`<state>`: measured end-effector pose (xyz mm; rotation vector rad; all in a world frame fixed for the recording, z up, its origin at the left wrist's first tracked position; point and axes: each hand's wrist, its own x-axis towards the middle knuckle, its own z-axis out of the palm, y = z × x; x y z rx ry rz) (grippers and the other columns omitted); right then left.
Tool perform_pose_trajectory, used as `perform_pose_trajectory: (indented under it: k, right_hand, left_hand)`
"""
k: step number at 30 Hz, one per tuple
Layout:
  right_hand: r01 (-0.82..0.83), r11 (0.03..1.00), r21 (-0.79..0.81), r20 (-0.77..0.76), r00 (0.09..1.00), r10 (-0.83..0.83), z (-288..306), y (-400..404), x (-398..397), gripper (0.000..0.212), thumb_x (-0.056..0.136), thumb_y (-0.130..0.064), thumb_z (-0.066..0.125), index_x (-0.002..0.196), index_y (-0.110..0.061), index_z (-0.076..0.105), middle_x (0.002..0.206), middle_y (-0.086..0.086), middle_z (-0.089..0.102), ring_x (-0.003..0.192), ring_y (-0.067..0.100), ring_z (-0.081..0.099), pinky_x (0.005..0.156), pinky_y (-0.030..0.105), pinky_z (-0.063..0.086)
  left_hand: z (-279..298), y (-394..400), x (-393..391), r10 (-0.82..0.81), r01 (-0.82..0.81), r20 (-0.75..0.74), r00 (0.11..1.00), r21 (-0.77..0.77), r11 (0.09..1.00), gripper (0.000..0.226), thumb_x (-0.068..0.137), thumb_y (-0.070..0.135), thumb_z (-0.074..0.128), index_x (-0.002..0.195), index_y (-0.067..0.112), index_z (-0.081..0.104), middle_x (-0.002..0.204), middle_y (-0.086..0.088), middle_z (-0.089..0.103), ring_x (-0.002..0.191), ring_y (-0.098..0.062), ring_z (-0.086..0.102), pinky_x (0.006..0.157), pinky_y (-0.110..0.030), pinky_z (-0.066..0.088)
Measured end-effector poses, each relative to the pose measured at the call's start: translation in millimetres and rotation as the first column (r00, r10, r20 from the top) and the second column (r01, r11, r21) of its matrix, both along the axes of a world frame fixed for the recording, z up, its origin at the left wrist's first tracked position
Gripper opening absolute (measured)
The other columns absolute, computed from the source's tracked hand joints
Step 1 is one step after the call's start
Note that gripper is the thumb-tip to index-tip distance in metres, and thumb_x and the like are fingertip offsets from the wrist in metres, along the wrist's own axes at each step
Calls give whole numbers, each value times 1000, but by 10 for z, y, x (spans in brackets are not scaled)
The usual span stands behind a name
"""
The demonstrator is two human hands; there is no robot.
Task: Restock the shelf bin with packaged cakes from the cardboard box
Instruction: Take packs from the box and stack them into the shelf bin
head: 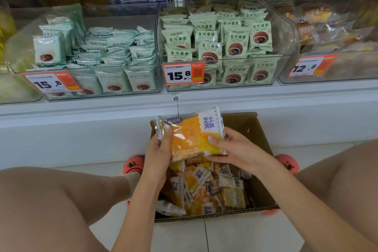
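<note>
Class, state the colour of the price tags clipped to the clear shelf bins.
Orange with a white panel and black numerals, as on the middle price tag, seen in the head view.

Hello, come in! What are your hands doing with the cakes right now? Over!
Both hands, left hand and right hand, grip one yellow cake pack above the cardboard box. Not binned yet. Nothing blocking.

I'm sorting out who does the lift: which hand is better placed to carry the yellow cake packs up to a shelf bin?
Probably right: the right hand wraps the stack of packs from top and underneath; the left hand only pinches one edge.
</note>
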<state>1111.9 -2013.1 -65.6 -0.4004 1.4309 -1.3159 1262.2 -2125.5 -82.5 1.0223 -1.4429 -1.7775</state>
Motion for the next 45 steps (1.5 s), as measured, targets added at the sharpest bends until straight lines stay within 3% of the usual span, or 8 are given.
perform_pose_trajectory:
  k: [11, 15, 19, 24, 28, 33, 37, 45]
  right_hand:
    - [70, 988, -140, -151, 984, -91, 203, -10, -18, 38, 76, -26, 68, 113, -16, 64, 106, 2, 72, 99, 18, 68, 87, 36, 55]
    - [18, 997, -78, -299, 953, -41, 630, -109, -174, 24, 81, -26, 69, 104, -20, 66, 101, 2, 74, 96, 18, 69, 87, 43, 55]
    - [56, 986, -159, -482, 867, -127, 1489, -238, -514, 15, 79, -21, 72, 93, -22, 67, 88, -6, 74, 85, 7, 70, 68, 27, 58]
    - [175, 862, -476, -613, 636, -469, 2941, -437, -1168, 7, 81, -24, 70, 86, -21, 66, 65, -19, 70, 60, -4, 65, 49, 13, 50]
    - [165, 772, -614, -618, 509, -600, 3788, -849, -1620, 6, 83, -27, 69, 81, -21, 66, 69, -12, 71, 58, -4, 65, 47, 18, 54]
    - [139, 801, -582, -719, 371, -587, 4178, -1650, -2153, 24, 78, -27, 76, 95, -10, 70, 89, 6, 70, 78, 15, 65, 71, 34, 55]
    - [168, 888, -427, -856, 241, -457, 4193, -2305, -2574, 51, 78, -33, 75, 110, 5, 62, 112, 18, 66, 98, 26, 61, 84, 37, 49]
    - [118, 967, -224, -832, 494, -253, 4061, -3292, -3102, 78, 61, -56, 73, 128, -19, 55, 123, 4, 60, 106, 22, 59, 86, 40, 55]
  left_hand:
    - [220, 105, -72, 60, -53, 17, 998, -280, 959, 46, 103, 30, 25, 78, 14, 59, 62, -5, 55, 57, -13, 54, 52, -14, 43]
    - [616, -44, -233, 80, -94, -49, 996, -450, 888, 42, 101, 35, 27, 75, 18, 55, 55, 0, 46, 50, -13, 42, 51, -29, 36]
    - [1270, -404, -490, 26, -70, -74, 997, -710, 701, 47, 96, 55, 17, 98, 37, 60, 53, -6, 50, 46, -18, 42, 47, -33, 33]
    - [2503, -862, -958, 272, -233, -187, 944, -961, 147, 49, 96, 45, 26, 103, 19, 67, 74, -3, 68, 69, -22, 62, 53, -28, 35]
    - [3120, -1316, -1661, 224, -94, -165, 960, -951, -295, 42, 92, 37, 43, 104, 8, 71, 104, -7, 71, 105, -25, 64, 89, -32, 48]
    - [3101, -1567, -2127, 423, -12, -178, 888, -930, -366, 32, 84, 31, 48, 62, 13, 65, 58, -3, 63, 56, -23, 60, 59, -28, 44]
    - [3048, -1618, -2175, 465, -102, -338, 818, -882, -461, 34, 83, 31, 46, 57, 16, 62, 52, 0, 58, 49, -20, 53, 55, -27, 36]
    - [2978, -1677, -2233, 425, -158, -409, 807, -844, -513, 36, 87, 33, 42, 59, 18, 59, 54, 2, 54, 54, -19, 53, 61, -30, 34]
